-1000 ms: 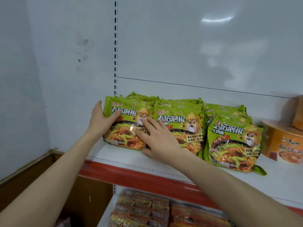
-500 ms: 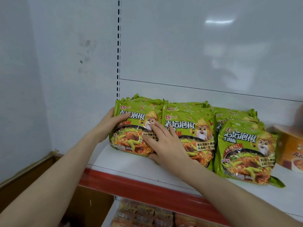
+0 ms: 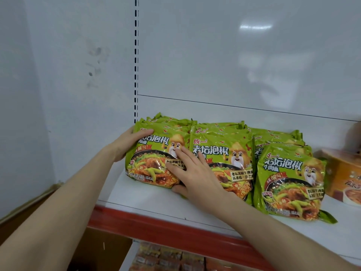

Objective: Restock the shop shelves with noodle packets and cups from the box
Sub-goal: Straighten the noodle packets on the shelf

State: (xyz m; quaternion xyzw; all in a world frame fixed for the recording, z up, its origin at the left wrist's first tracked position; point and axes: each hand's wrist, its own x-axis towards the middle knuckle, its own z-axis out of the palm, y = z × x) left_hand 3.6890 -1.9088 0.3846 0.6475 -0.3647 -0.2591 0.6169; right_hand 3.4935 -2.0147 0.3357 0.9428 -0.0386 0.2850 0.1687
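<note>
Rows of noodle packets (image 3: 224,159) hide one another, so we see only crimped green top edges behind the three front ones and cannot count them. At the right edge an orange noodle cup (image 3: 343,177) is cut off and blurred, its print unreadable to us. Below the shelf, wrapped goods (image 3: 166,259) show, too blurred to name. The left hand (image 3: 127,142) grips the left edge of the leftmost front packet (image 3: 152,165), with its fingers hidden behind and its thumb curled over the upper front. The right hand (image 3: 197,178) lies flat on the same packet's right part, fingers straight and slightly spread, thumb at the lower edge. That packet leans back at the left end of the white shelf (image 3: 152,200), touching its neighbour. The wrappers are glossy, crinkled film, pillow-shaped, printed with a noodle bowl. The shelf looks like smooth metal with a red front strip (image 3: 156,227). Behind it a shiny white back panel (image 3: 234,55) reflects a light, a slotted upright (image 3: 136,55) runs along its left side, and a scuffed pale wall (image 3: 58,75) stands to the left.
</note>
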